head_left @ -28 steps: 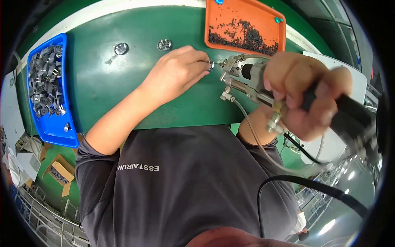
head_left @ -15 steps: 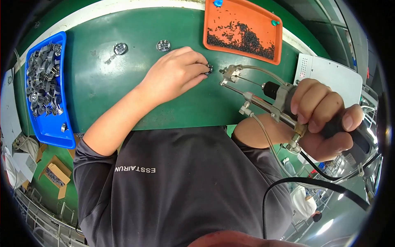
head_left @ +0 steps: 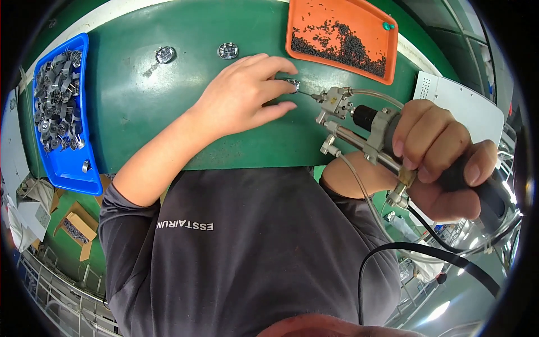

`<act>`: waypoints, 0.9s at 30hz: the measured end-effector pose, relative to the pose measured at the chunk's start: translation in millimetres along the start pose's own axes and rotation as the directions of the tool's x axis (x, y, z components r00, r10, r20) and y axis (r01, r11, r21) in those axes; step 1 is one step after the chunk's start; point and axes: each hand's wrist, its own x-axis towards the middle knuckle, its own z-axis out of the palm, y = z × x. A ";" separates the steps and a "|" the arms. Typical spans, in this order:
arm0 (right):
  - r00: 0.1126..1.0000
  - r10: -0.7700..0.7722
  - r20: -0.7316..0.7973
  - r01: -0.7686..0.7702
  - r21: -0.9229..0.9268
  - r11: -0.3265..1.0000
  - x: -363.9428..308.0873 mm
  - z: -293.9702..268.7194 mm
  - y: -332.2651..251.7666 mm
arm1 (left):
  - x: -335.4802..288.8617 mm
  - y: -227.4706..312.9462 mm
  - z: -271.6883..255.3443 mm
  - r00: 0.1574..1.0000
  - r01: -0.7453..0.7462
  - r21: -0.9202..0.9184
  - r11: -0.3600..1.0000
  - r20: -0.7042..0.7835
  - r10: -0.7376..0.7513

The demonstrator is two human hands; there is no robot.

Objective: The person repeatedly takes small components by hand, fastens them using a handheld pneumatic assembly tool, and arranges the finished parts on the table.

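Observation:
My left hand (head_left: 250, 92) rests over the green bench with its fingers spread. A small round dark metallic part (head_left: 292, 85) lies by its fingertips, partly hidden behind a finger. In my right hand (head_left: 438, 151) is a hose-fed power screwdriver (head_left: 365, 129), gripped by its dark handle. Its thin tip (head_left: 306, 93) points left and reaches the part or stops just short of it; I cannot tell which. Farther left on the bench sit two similar round parts, one part (head_left: 228, 51) just above my left hand and another part (head_left: 165, 55) beyond it.
An orange tray (head_left: 306, 28) of small black screw-like pieces stands at the back right. A blue tray (head_left: 67, 173) of many round parts with grey bands is at the far left. A white box (head_left: 457, 106) stands at right. Hoses and a black cable (head_left: 438, 253) hang from the screwdriver.
The fingers of my left hand have spread from around the small part. The screwdriver's thin tip now extends toward it. The whole view has shifted slightly.

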 end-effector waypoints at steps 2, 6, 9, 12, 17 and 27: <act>0.999 -0.033 0.018 0.032 0.051 0.998 0.6 -2.0 5.3 | 2.4 10.0 1.5 0.999 0.009 -0.033 0.999 -0.040 -0.011; 0.988 -0.149 0.051 0.139 0.163 0.977 7.2 0.4 6.4 | 2.7 7.0 0.7 0.997 -0.076 -0.075 0.994 -0.030 0.074; 0.969 -0.243 -0.054 0.248 0.126 0.961 1.2 2.4 -3.3 | 13.4 8.8 -9.4 0.993 -0.082 -0.060 0.995 0.075 0.086; 0.934 -0.343 -0.104 0.356 0.164 0.920 -3.3 -5.7 -15.3 | 22.0 11.4 -22.4 0.994 -0.098 0.066 0.993 0.063 0.094; 0.894 -0.346 -0.285 0.290 -0.221 0.931 -9.7 0.4 -26.3 | 96.4 -58.3 -86.6 0.967 -0.046 0.453 0.891 -0.205 0.154; 0.891 -0.353 -0.285 0.309 -0.188 0.932 -13.9 -6.2 -28.8 | 137.9 -306.6 -210.2 0.836 0.478 0.407 0.778 -0.482 -0.262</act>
